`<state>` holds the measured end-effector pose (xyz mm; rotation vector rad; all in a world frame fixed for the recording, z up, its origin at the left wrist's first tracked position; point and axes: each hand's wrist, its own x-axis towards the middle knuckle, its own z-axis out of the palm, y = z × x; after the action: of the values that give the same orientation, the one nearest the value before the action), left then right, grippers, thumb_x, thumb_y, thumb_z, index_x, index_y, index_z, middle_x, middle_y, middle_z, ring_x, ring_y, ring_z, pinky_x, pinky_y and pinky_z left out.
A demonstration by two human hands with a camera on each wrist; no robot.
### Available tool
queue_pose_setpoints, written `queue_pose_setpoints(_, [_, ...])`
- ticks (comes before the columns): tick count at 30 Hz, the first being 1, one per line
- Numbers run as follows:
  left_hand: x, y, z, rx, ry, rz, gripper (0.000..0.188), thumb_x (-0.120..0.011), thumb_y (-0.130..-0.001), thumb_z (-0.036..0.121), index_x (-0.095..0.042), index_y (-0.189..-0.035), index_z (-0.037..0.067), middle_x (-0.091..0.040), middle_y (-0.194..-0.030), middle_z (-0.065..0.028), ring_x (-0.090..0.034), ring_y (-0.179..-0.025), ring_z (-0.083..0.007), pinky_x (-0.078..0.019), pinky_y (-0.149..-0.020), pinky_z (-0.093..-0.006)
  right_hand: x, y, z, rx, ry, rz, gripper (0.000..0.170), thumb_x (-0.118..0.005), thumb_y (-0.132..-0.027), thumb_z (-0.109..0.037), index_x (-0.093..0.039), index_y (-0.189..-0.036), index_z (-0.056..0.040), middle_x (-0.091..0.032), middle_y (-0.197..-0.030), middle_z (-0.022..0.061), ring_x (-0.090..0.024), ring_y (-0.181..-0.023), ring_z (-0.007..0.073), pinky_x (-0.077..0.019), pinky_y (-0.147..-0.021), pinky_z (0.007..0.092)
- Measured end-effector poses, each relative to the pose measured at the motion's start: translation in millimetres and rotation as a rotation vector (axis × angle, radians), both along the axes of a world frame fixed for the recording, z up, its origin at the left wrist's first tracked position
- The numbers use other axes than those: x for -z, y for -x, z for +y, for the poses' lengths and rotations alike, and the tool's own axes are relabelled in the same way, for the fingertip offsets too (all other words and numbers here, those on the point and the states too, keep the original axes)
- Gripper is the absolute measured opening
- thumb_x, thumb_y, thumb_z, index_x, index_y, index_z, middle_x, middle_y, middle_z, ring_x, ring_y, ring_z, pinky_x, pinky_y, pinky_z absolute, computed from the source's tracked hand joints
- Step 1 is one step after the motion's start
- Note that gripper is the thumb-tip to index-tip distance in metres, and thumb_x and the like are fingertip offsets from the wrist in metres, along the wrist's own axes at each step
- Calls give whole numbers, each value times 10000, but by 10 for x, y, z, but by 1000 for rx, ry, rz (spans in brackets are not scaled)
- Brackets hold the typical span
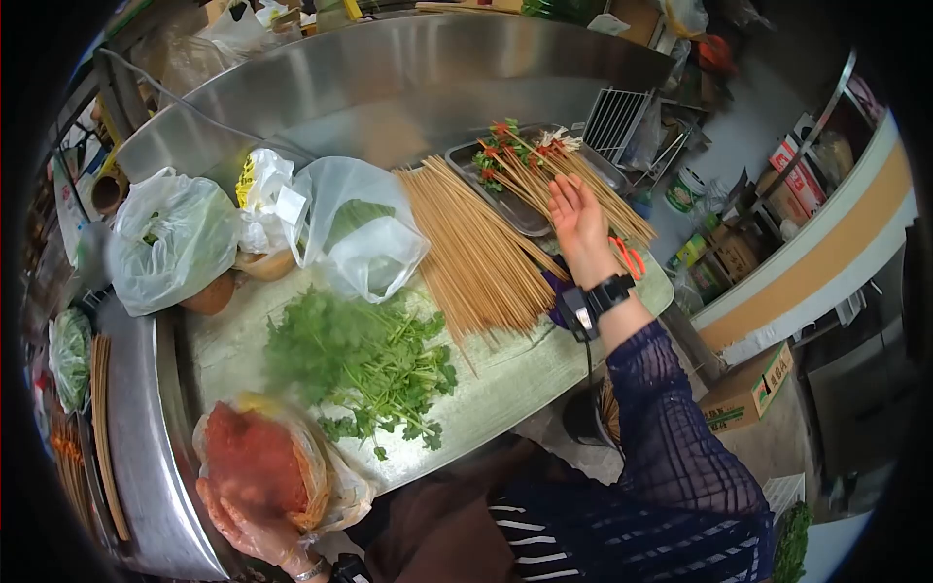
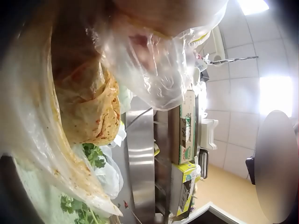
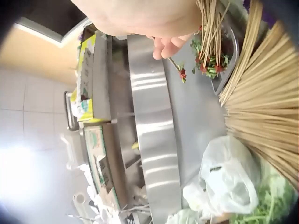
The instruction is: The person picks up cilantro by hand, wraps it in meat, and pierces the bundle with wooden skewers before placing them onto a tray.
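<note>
The left hand point(image 1: 248, 530) lies at the near left of the worktop point(image 1: 224, 340), cupped against the near left side of a clear plastic bag point(image 1: 342, 489). Red mince point(image 1: 251, 457) fills the bag's mouth; the fingers are partly hidden, so I cannot tell whether they grip the bag.

The right hand point(image 1: 580, 222) is raised at the far right, over a dark tray point(image 1: 532, 225) of loaded skewers point(image 1: 556, 167) tipped in red and green. Its fingers are slightly bent; one skewer tip point(image 3: 182, 73) shows just beyond them in the right wrist view, and I cannot tell whether they hold that skewer.

Left of the tray, bare bamboo sticks point(image 1: 476, 257) lie fanned toward the near side. Between them and the mince is loose coriander point(image 1: 413, 369). Translucent white bags point(image 1: 175, 243) stand at the far left, and a wire rack point(image 1: 617, 121) is beyond the tray.
</note>
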<state>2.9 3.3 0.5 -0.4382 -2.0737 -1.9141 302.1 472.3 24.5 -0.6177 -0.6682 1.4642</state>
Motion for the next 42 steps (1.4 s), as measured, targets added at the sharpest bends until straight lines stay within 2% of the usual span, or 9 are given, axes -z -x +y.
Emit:
queue_pose_setpoints(3, [-31,-34,6,28,-57,-49,526,-496,-931,373,-477,-1274,-26,-456,-1353,-131,-425,-1240,-253,-314,-1049,-374,182,6,218,68,97,-22,389,-435,-970,-249,-385,-1297,-43,-526,-1230,135,-579,-1022,247,-500,-751,350])
queue_pose_setpoints(7, [220,129,-106,172,-178,-91,458,-514,-938,263,-453,-1302,-8,-562,-1153,-113,-547,-991,-198,-445,-867,-319,303,-54,102,45,239,29,416,-449,-961,-304,-379,-1284,-50,-564,-1173,148,-592,-928,234,-493,-738,338])
queue_pose_setpoints(9, [489,362,-395,419,-366,-174,433,-522,-938,199,-439,-1317,5,-591,-1030,-91,-568,-821,-154,-485,-730,-273,364,-130,4,-174,242,31,375,-458,-959,-300,-432,-1239,-52,-599,-1093,122,-590,-843,197,-488,-710,317])
queue_pose_setpoints(10, [334,223,-275,232,-172,-56,425,-525,-936,168,-435,-1322,13,-584,-969,-74,-536,-741,-128,-467,-660,-248,368,-131,-76,-303,203,-27,330,-480,-952,-292,-506,-1171,-47,-624,-1000,93,-587,-786,157,-484,-687,293])
queue_pose_setpoints(21, [94,17,-117,279,-283,-182,340,-474,-949,92,-465,-1268,-24,-602,-1026,-118,-583,-896,-157,-498,-761,-279,9,1231,-1389,-890,-298,-892,150,-620,-879,-144,-628,-1005,-63,-619,-824,-7,-551,-654,45,-443,-590,167])
queue_pose_setpoints(26, [72,-7,-99,301,-331,-204,332,-487,-943,80,-476,-1259,-22,-603,-958,-101,-573,-735,-109,-492,-660,-236,382,1839,-1355,-449,-935,-1357,207,-695,-716,-146,-666,-885,-30,-649,-881,152,-621,-781,319,-496,-715,382])
queue_pose_setpoints(30, [76,-9,-93,263,-346,-230,321,-490,-938,65,-488,-1246,-26,-599,-941,-97,-564,-706,-100,-486,-642,-228,414,2068,-1371,-567,-962,-1634,116,-706,-699,-132,-659,-750,-38,-651,-829,144,-630,-753,295,-496,-682,367])
queue_pose_setpoints(33, [8,-40,-84,241,-305,-241,313,-486,-935,51,-496,-1237,-30,-597,-936,-97,-557,-706,-99,-475,-633,-225,351,2043,-1307,-615,-896,-1467,115,-716,-692,-136,-661,-727,-42,-654,-808,138,-634,-700,277,-495,-654,357])
queue_pose_setpoints(42, [44,-20,-78,276,-346,-196,292,-477,-940,56,-517,-1218,-23,-596,-914,-93,-530,-689,-89,-461,-611,-212,-425,1763,-1165,-926,-358,-838,238,-611,-890,-165,-626,-1077,-18,-664,-854,23,-585,-681,51,-497,-645,195])
